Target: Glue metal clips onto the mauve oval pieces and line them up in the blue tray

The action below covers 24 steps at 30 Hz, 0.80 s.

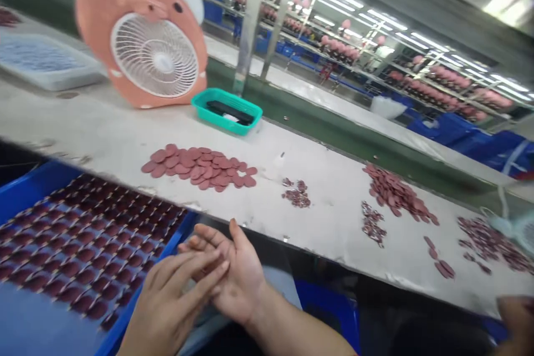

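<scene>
Hands (208, 272) beside pale workbench (325, 222) (factory hall (334, 50) beyond).

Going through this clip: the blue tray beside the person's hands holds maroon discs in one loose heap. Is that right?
No: the head view shows the maroon discs in the blue tray set out in neat rows, not a loose heap. The tray is beside the left hand and right hand, as you said.

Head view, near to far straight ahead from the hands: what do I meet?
The person's hands, pile of dull-red discs, teal plastic basket, steel post, racks of pink items.
</scene>
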Available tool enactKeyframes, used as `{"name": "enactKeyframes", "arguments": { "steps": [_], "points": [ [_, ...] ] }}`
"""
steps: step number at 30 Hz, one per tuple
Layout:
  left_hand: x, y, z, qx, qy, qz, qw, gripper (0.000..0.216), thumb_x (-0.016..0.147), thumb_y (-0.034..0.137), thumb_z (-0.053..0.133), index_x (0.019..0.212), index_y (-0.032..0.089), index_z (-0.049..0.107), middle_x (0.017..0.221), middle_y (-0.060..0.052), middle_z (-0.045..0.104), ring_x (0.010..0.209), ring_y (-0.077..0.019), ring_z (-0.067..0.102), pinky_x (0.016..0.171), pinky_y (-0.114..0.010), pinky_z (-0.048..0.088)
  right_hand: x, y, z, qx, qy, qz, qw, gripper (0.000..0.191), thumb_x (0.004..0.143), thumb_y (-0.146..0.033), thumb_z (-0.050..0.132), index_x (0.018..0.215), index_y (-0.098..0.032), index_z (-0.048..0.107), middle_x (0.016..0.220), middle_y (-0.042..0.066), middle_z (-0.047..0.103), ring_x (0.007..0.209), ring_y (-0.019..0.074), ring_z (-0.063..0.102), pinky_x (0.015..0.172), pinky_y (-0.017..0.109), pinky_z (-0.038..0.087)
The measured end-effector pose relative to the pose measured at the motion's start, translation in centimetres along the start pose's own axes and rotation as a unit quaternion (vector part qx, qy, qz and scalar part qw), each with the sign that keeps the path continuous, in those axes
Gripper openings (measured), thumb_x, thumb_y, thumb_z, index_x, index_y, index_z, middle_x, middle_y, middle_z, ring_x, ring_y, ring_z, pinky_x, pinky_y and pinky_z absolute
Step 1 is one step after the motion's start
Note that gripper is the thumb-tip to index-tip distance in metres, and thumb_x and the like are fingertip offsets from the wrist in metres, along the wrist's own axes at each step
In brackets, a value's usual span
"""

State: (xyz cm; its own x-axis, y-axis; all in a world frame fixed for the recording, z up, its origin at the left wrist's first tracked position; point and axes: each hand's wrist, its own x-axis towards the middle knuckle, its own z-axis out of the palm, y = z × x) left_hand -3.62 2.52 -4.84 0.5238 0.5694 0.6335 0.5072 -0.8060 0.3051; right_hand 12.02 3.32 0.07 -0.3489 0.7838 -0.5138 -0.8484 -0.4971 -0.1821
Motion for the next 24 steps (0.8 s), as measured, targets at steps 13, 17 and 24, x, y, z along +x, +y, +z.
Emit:
{"name": "enactKeyframes", "arguments": {
  "steps": [13,17,24],
  "points": [
    [8.4,2.6,1.9,-0.377,0.066,-0.497,0.779,0.034,0.08,0.056,0.072,0.08,0.022,0.079,0.073,-0.004,0.078,0.059,-0.0185,0.065,0.053,-0.025,0.054,-4.3,-4.1,-2.7,-0.454,0.042,-0.361,0.813,0.036,0.089,-0.051,0.069,0.111,-0.023,0.071,0.107,0.006,0.068,0.1,0.019,0.063,0.093,0.033,0.047],
    [9.4,2.7,1.9,-0.462,0.057,-0.544,0.698,0.044,0.069,0.06,0.08,0.081,0.017,0.08,0.071,-0.007,0.074,0.06,-0.0177,0.06,0.052,-0.024,0.051,-3.9,-5.5,-2.6,-0.531,0.055,-0.349,0.77,0.03,0.09,-0.046,0.068,0.105,-0.02,0.069,0.082,0.002,0.068,0.071,0.0146,0.061,0.068,0.028,0.049],
    [8.8,0.8,2.9,-0.357,0.005,-0.449,0.819,0.032,0.07,0.053,0.079,0.092,0.03,0.084,0.085,-0.004,0.08,0.074,-0.0278,0.071,0.067,-0.034,0.062,-1.7,-6.8,-1.8,-0.421,0.012,-0.254,0.871,0.056,0.064,-0.063,0.084,0.087,-0.017,0.062,0.064,-0.001,0.064,0.053,0.0116,0.06,0.054,0.024,0.05]
  ]
}}
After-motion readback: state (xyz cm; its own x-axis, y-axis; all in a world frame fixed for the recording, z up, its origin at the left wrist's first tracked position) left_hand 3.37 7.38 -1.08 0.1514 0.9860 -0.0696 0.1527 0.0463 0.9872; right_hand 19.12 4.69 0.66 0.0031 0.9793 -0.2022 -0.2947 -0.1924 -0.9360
